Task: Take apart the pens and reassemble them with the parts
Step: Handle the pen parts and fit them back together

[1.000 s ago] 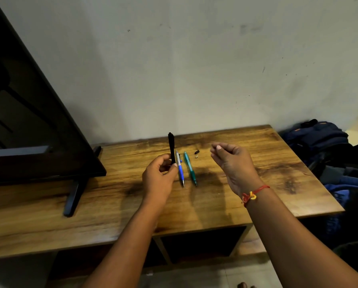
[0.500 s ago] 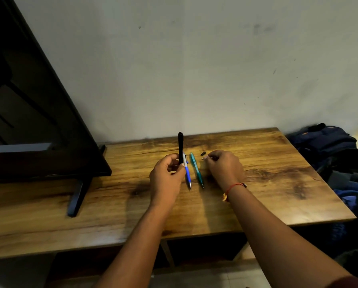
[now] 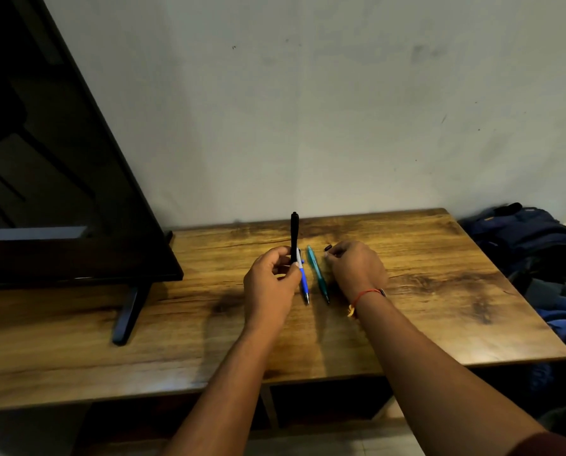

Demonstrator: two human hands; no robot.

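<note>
Wooden table (image 3: 439,274), your left hand (image 3: 270,284) grips black pen (image 3: 295,235) upright, blue pen (image 3: 304,281) and green pen (image 3: 318,274) between your hands, right hand (image 3: 357,268) curled, hold not clear.

black pen (image 3: 294,232): lower end hidden in left hand (image 3: 268,284)
right hand (image 3: 357,268): pinch too small to tell
television (image 3: 77,209): cropped left

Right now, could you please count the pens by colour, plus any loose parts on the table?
Black pen: 1, upright in the left hand
Blue pen: 1, on the table
Teal pen: 1, on the table
Small black loose part: 1, on the table
Total: 4
</note>
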